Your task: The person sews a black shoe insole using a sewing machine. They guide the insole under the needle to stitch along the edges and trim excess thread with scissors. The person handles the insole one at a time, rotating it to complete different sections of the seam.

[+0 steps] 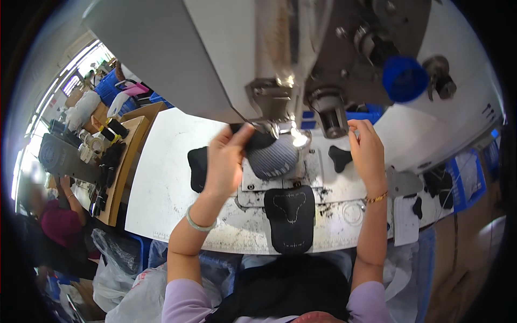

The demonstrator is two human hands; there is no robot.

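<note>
My left hand (226, 159) pinches the edge of a curved padded fabric piece (272, 158), grey-striped with black parts, under the head of a sewing machine (272, 99). Bright light at the needle area hides the stitching point. My right hand (369, 153) is raised right of the machine head, its fingers loosely bent and apart, with nothing visible in them. Close to its thumb lies a small black three-lobed piece (340, 158). Nearer me, a black rounded pad (291, 219) with pale outline markings lies on the white table (161, 177).
Another black pad (198, 169) lies left of my left forearm. At the right are a grey metal plate (404, 183), more black pieces (439, 188) and a blue bin (467, 180). Plastic bags (126, 280) hang below the table. A person (62, 220) sits at a machine on the far left.
</note>
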